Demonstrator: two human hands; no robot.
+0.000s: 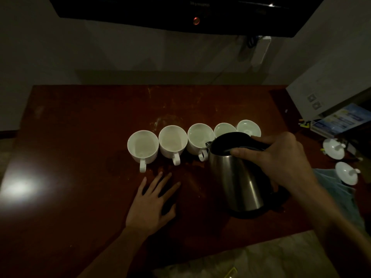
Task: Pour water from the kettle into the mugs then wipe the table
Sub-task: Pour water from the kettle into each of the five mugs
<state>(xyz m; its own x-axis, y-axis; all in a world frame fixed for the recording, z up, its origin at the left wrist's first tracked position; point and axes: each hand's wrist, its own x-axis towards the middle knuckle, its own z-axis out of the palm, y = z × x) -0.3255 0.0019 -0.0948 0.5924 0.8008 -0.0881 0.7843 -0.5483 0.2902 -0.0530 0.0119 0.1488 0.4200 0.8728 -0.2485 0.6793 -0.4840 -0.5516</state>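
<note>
Several white mugs stand in a row across the dark red table (80, 137), from the leftmost mug (143, 146) to the rightmost mug (249, 127). My right hand (281, 155) grips the black handle of a steel kettle (236, 177). The kettle is tilted, its spout at the rim of the middle mug (199, 137), which holds some water. My left hand (154, 199) lies flat on the table in front of the mugs, fingers spread, holding nothing. The kettle hides part of the two right-hand mugs.
Two white mug lids (334, 148) (347, 173) lie at the table's right side beside a bluish cloth (333, 189). A white box (329, 93) and printed papers (339, 119) sit at the far right. A dark screen (180, 15) hangs above the back wall.
</note>
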